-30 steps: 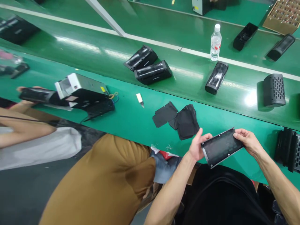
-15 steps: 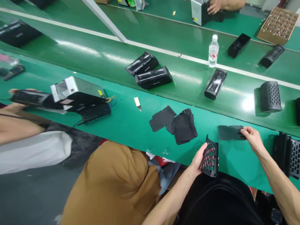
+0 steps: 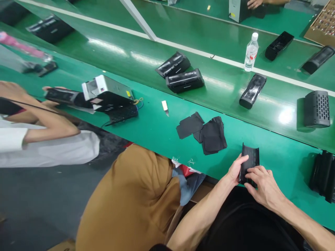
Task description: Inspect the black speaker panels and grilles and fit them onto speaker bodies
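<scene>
Left hand: the left hand (image 3: 235,169) is closed around the left edge of a black curved panel (image 3: 249,163), with the fingers wrapped over its side.

Right hand: the right hand (image 3: 264,186) is grasping the panel's lower end, with the fingers bent across it.

Panel: it stands roughly on end between the hands, over the near edge of a green conveyor belt (image 3: 282,153). Whether it touches the belt is hidden.

Beside the hands: a pile of black sheets (image 3: 213,135) lies to the left of the panel, with a loose black sheet (image 3: 190,125) touching it. A stack of black grilles (image 3: 323,170) stands well to the right.

Further along the belt: a small white cutter (image 3: 164,107) lies beyond the sheets, near a silver box (image 3: 107,87).

Co-worker: a co-worker's hand (image 3: 53,89) holds a black housing (image 3: 62,96) against the silver box.

Far belt: black perforated housings (image 3: 184,80) lie on a second green belt (image 3: 217,73), near a plastic water bottle (image 3: 251,52).

Below the belt: a bundle of brown cloth (image 3: 131,202) sits at the near edge.
</scene>
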Demonstrator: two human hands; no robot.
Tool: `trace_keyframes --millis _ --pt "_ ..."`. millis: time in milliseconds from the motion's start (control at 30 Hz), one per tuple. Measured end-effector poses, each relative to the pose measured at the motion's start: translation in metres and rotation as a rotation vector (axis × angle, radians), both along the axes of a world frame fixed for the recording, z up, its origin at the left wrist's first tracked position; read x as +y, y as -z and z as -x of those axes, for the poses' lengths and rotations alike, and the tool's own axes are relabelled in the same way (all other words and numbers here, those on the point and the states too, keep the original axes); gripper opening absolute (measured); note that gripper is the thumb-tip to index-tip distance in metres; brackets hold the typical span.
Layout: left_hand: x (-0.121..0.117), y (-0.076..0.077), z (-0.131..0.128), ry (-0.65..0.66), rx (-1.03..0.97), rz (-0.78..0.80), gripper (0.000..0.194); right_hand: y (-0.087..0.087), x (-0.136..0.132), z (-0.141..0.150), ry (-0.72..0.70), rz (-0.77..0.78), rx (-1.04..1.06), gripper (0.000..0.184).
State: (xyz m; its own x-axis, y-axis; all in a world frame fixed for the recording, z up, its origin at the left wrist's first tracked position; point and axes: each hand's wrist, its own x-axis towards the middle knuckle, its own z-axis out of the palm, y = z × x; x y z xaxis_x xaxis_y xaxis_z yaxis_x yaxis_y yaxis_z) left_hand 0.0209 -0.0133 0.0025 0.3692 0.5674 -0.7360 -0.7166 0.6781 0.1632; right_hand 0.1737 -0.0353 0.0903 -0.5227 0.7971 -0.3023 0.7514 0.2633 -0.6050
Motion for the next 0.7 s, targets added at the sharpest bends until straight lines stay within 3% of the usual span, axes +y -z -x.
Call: trace_keyframes --millis 100,200,267,300,367,433,567,700 --pt "0.0 -0.013 0.013 0.111 -0.005 -0.089 0.051 -0.019 0.029 -0.017 0.099 -0.022 0.097 0.015" --pt "0.01 -0.031 0.023 0.39 -0.324 -0.148 0.056 -0.021 0.077 -0.038 0.335 -0.022 0.182 0.023" --pt "0.02 -0.041 0.028 0.59 -0.508 -0.142 0.064 -0.012 0.103 -0.048 0.41 0.21 0.263 0.033" --pt "0.024 -0.045 0.03 0.631 -0.549 -0.137 0.071 -0.006 0.111 -0.052 0.419 0.381 0.315 0.035" --pt "0.03 -0.051 0.037 0.567 -0.53 -0.136 0.081 0.005 0.117 -0.056 0.446 0.679 0.425 0.037" --pt "0.029 -0.055 0.046 0.386 -0.422 -0.136 0.081 0.012 0.111 -0.059 0.535 0.793 0.518 0.043" --pt "0.012 -0.057 0.062 0.079 -0.117 -0.167 0.068 0.016 0.094 -0.064 0.745 0.735 0.646 0.052" --pt "0.003 -0.062 0.06 -0.07 0.229 -0.211 0.054 0.012 0.087 -0.063 0.794 0.718 0.661 0.056"
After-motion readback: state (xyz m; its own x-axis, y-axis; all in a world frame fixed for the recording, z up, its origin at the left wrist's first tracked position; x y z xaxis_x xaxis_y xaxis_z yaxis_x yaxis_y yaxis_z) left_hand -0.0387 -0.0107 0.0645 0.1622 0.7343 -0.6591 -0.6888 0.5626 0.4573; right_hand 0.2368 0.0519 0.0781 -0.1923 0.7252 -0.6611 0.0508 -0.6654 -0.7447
